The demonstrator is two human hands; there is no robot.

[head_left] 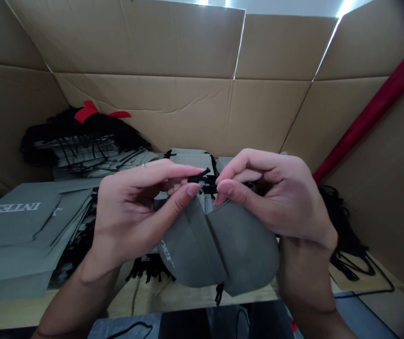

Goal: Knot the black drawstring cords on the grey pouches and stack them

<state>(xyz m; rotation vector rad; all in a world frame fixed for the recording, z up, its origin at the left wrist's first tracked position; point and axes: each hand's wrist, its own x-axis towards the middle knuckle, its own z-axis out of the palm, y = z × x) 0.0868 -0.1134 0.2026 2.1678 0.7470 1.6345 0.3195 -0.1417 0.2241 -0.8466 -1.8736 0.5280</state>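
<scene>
My left hand (140, 212) and my right hand (274, 197) meet in the middle of the view, and a ring shows on one left finger. Fingertips of both hands pinch the black drawstring cord (202, 178) at the mouth of a grey fabric drawstring pouch (219, 247). The pouch hangs folded below my hands, with a partly hidden printed mark on its left side. A short cord end (219, 293) dangles beneath it. My hands hide most of the pouch's mouth.
A stack of flat grey pouches printed INTEX (14, 226) lies at left on a wooden table (184, 297). Behind stands another pile with tangled black cords and a red tie (86, 111). More black cords (343, 226) lie at right. Cardboard walls and a red bar (371, 113) surround the table.
</scene>
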